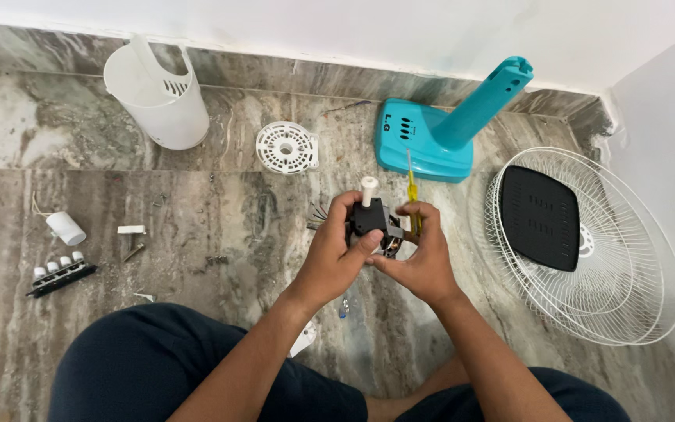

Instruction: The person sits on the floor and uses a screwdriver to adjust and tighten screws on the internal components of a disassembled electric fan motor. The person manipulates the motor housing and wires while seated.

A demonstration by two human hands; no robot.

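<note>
My left hand (336, 254) grips a small black fan motor part (370, 219) with a white knob (369, 188) sticking up from it and thin wires trailing to its left. My right hand (423, 254) steadies the same part from the right and also holds a yellow-handled screwdriver (412, 191), its shaft pointing up and away. Both hands meet above a marbled grey floor (220, 211), between my knees in dark trousers.
A teal fan base with its column (443, 129) lies ahead. A white wire fan guard (587, 246) holding a black plate (541, 219) rests at the right. A white motor housing (158, 94), a round white vented disc (287, 147), a switch strip (60, 275), a white capacitor (66, 228) and loose screws lie around.
</note>
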